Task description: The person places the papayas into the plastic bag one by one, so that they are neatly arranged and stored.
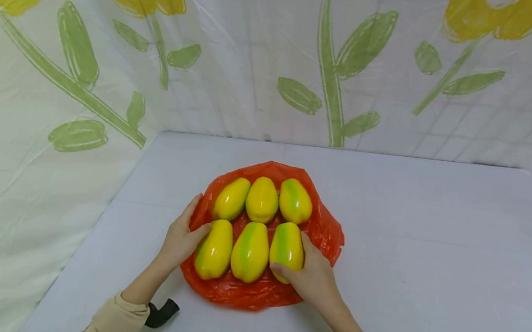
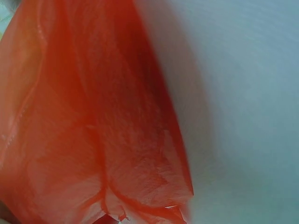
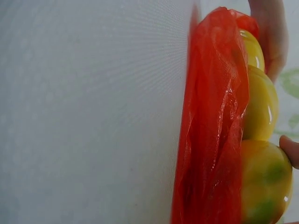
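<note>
Several glossy yellow papayas with green streaks lie in two rows of three on a spread red plastic bag (image 1: pixel 247 299). My right hand (image 1: pixel 314 272) grips the near right papaya (image 1: pixel 287 248), thumb on its near side and fingers at its far right side. At the bag's left side, my left hand (image 1: pixel 182 236) holds the plastic edge, fingers along the outside and thumb beside the near left papaya (image 1: pixel 214 252). Red plastic (image 2: pixel 103 112) fills much of the left wrist view, hiding the left fingers. The right wrist view shows papayas (image 3: pixel 261 100) above the bag's crumpled side (image 3: pixel 210 116).
The bag rests on a white table (image 1: pixel 427 256), whose surface stretches away to the right. A white curtain (image 1: pixel 240 60) printed with yellow flowers hangs behind the table and along the left. Black straps with stubby parts (image 1: pixel 163 313) sit at both wrists.
</note>
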`<state>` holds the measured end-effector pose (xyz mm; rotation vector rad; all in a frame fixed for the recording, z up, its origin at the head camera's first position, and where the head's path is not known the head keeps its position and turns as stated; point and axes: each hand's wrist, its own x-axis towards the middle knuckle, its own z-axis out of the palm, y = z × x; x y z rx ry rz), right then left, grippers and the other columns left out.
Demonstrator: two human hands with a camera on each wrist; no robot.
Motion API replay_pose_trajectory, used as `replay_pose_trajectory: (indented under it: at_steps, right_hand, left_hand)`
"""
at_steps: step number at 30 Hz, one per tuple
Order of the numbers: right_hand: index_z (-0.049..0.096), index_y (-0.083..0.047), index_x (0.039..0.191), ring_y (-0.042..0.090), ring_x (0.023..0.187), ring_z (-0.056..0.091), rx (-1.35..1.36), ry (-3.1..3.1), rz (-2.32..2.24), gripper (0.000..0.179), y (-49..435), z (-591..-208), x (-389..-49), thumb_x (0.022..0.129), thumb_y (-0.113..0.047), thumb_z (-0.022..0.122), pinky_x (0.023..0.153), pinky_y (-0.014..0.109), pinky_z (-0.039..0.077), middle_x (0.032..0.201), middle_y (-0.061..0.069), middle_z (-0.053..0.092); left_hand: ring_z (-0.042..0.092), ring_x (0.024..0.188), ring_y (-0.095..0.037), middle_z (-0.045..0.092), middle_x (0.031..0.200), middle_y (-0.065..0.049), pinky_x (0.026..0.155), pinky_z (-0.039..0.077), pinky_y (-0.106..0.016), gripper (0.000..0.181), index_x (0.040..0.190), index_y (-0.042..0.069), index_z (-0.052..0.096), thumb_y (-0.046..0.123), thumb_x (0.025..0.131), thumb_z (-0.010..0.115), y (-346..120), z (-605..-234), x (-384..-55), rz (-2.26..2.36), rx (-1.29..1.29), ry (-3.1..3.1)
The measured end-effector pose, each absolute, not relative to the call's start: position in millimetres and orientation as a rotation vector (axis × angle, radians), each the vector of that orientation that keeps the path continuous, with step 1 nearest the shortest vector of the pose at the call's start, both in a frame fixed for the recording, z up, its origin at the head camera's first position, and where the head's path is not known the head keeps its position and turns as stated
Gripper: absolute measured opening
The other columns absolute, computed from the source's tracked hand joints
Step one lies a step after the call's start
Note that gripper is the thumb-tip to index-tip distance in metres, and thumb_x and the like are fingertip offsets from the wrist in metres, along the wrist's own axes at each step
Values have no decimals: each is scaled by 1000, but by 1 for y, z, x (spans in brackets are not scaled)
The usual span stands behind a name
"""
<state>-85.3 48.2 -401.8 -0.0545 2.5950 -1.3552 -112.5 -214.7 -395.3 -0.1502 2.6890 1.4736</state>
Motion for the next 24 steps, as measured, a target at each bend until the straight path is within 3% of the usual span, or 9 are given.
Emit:
replay_pose_trajectory:
  at_steps: [15,24]
  right_hand:
    - [32,0,149,27,105,54,-82,2593,-1357,90,47,-402,-86,79,-34,78,84,44,55,127,13,57]
    - [29,4,149,32,116,50,-101,2613,-1300,93,48,-400,-84,81,-37,76,93,51,49,139,19,48]
  left_hand:
    - [43,126,-42,30,153,-23,102,40,-57,68,155,6,17,8,96,51,-216,-395,-111,1484,-137,2686]
    - [42,128,-42,29,154,-21,103,39,-57,68,155,5,18,7,96,52,-216,-394,-110,1488,-129,2695]
